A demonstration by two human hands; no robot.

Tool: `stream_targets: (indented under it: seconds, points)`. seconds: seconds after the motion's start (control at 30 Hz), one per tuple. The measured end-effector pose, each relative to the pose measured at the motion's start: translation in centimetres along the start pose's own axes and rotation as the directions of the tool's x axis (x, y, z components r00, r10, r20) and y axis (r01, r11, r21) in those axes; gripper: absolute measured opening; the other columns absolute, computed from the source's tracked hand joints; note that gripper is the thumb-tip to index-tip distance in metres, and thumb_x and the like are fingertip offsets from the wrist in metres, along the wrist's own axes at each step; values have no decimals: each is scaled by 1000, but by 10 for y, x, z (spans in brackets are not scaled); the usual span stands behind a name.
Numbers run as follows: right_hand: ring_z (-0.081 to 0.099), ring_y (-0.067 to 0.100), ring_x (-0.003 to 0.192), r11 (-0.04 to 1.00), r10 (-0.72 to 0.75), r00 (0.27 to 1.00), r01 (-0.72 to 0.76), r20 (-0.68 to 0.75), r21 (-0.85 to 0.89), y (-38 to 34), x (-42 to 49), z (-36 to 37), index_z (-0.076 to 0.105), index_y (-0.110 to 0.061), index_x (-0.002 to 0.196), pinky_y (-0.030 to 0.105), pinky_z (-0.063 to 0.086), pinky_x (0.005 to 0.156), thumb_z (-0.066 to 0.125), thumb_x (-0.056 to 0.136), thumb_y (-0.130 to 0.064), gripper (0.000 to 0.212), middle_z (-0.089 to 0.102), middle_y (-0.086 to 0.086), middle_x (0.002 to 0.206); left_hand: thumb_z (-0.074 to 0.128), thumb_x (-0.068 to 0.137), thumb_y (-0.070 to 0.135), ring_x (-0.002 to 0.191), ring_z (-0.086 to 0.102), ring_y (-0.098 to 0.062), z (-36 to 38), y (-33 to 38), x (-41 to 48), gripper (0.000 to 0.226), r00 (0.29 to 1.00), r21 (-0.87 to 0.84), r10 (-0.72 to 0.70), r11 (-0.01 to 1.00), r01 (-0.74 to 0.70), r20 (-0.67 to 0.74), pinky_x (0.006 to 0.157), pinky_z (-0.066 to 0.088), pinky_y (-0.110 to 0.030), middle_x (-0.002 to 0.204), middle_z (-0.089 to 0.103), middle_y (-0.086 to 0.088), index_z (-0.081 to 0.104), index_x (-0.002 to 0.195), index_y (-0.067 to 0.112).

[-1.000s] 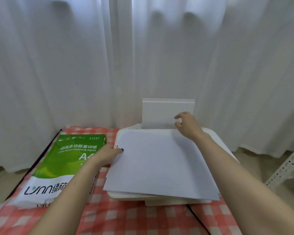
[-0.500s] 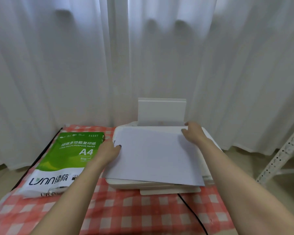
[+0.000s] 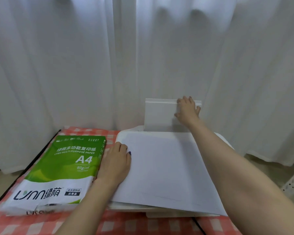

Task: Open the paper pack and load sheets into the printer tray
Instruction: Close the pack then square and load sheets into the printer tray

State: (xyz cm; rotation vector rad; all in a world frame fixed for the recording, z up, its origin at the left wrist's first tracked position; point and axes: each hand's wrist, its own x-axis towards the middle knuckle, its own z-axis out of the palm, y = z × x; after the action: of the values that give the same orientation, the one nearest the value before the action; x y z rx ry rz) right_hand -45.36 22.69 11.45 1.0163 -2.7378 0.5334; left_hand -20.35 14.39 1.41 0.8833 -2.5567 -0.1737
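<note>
Pressing sheets (image 3: 163, 168) under left hand (image 3: 115, 164), right hand (image 3: 187, 110) on tray (image 3: 159, 116)

soft, even daylight glows through the white curtains (image 3: 75, 65). shadows are faint and there is no glare. edges bend a little and the whole picture looks slightly fuzzy.

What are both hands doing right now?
Left hand: open, flat on the sheets.
Right hand: open, fingers against the upright tray, holding nothing.

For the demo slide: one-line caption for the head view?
Left hand steadies loose sheets on the printer; right hand touches the upright rear tray; paper pack alongside.
</note>
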Motion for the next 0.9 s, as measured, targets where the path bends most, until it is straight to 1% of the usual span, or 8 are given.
stream_targets:
  seconds: [0.07,0.13,0.27,0.37,0.47,0.57,0.7,0.9]
  points:
    - [-1,27,148,999,24,998,-23,60,-27,-4,13,3,23,-11,145,57,11,112,62,88,-19,70,13,9,158,31,81,31,61,60,-32,0,0,2,38,1000,38,-12,999,12,-12,56,47,-36,77,61,-10,61,76,8]
    - [5,30,146,997,52,996,-48,71,-61,-10,21,9,24,-10,144,59,10,111,64,86,-18,72,20,13,154,32,81,30,62,59,-30,2,-1,3,36,1000,47,-16,999,16,-3,55,47,-35,76,60,-9,60,75,9]
    - [30,31,133,985,60,998,-56,15,-160,-16,33,7,43,-9,130,57,15,110,69,81,-26,59,42,17,137,23,82,36,77,59,-30,2,-2,2,46,1000,28,-20,999,20,20,67,45,-39,88,61,-9,60,86,9]
    - [39,31,128,977,43,997,-29,62,-209,-16,37,-5,52,-10,121,54,17,109,74,76,-32,55,53,14,128,21,81,36,81,59,-31,3,-2,3,49,1000,17,-24,1000,24,0,70,45,-40,91,61,-10,60,89,9]
    - [42,33,125,987,38,992,-18,120,-162,-15,36,-13,57,-10,111,53,15,110,77,73,-30,47,59,12,120,26,81,34,77,60,-30,4,-2,1,44,999,29,-36,999,36,6,66,47,-39,87,62,-9,62,86,9]
    - [41,32,126,989,59,989,-40,134,-143,-15,36,-16,59,-10,106,53,13,111,78,72,-29,43,60,12,118,28,81,33,77,61,-30,4,-1,0,43,998,9,-48,999,48,34,65,48,-40,86,62,-9,62,86,9]
    - [42,31,124,986,61,995,-48,76,-162,-18,40,-12,59,-11,111,52,18,108,76,74,-29,44,59,12,121,20,81,37,85,60,-30,5,-3,2,51,999,-15,-35,999,35,4,73,46,-40,94,61,-9,61,92,9]
    - [40,33,127,990,-5,999,-2,-50,-138,-18,41,14,46,-8,125,54,21,107,69,82,-21,50,50,17,129,12,78,40,98,56,-29,7,-3,3,61,999,-33,-33,999,32,-33,81,41,-39,104,59,-8,59,102,8]
